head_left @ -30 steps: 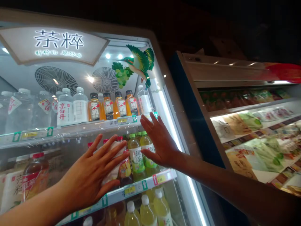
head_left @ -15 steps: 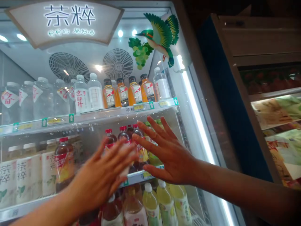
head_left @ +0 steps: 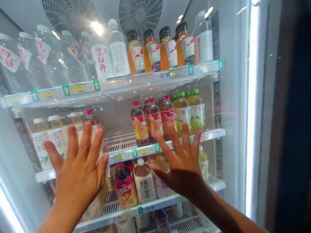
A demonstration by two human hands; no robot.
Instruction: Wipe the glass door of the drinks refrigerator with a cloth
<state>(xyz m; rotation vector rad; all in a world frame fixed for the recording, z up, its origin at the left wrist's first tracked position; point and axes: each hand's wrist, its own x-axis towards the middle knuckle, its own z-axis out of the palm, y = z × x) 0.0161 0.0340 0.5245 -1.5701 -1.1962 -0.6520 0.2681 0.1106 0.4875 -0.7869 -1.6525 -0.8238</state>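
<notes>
Though partly hidden by the spread fingers of the right hand (head_left: 182, 165), can be made out as a cluster of red-capped bottles (head_left: 141, 126), upright on the middle shelf (head_left: 121, 139). Judging by the dark drink (head_left: 138, 111) inside, would probably feel fairly heavy, smooth and firm-walled, slightly yielding under a squeeze and perhaps slippery when chilled; best taken round the labelled body, below the shoulder, rather than by the cap. Not fragile, most likely, but easy to topple. Holding nothing on either side: see the right hand fanned out, palm toward the shelves, and likewise the left hand (head_left: 79, 168), raised before a group of white-labelled bottles (head_left: 54, 139). Cannot tell whether touching anything. Next to the cluster, on the right, find green-capped bottles (head_left: 197, 113) holding something yellowish. Higher, on the top shelf (head_left: 131, 79), see clear bottles (head_left: 50, 66) with white caps and, further right, black-capped bottles (head_left: 168, 53) filled with something orange. Lower, on another wire shelf (head_left: 110, 205), note a red-labelled bottle (head_left: 125, 189) beside a pale-labelled bottle (head_left: 145, 187). All around, see the cooler (head_left: 233, 113), lit by a bright strip (head_left: 254, 113) at the right
</notes>
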